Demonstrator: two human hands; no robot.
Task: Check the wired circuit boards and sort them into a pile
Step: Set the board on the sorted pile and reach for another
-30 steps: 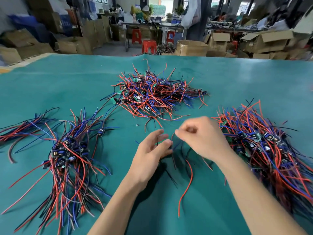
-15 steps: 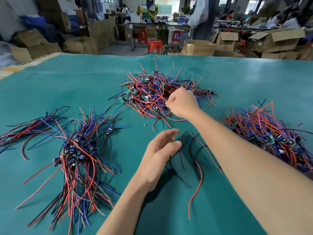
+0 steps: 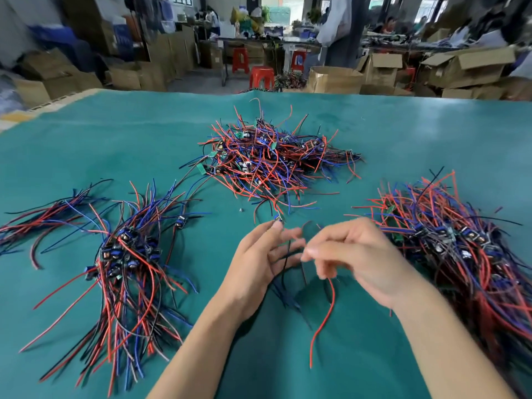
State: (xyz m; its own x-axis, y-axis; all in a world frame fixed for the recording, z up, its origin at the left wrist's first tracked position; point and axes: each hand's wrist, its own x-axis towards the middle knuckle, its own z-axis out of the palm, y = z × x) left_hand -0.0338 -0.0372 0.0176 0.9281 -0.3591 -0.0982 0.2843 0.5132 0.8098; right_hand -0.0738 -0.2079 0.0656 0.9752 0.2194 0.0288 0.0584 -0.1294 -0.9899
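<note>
A light wired circuit board, leads limp, is pinched by the left hand; the right hand grips its wires. Holding by the board is advised.

Teal matte tabletop, uniform, no pattern. Centre-frame tangled pile of wired boards: mostly red leads, some blue and black, small green boards. Left-frame combed pile: red, blue, black leads; blue-and-black components. Right-frame pile: red, dark blue, black. Single loose lead, lower centre: red. Upper-frame plastic stools: red. Upper-right cardboard boxes: tan.
</note>
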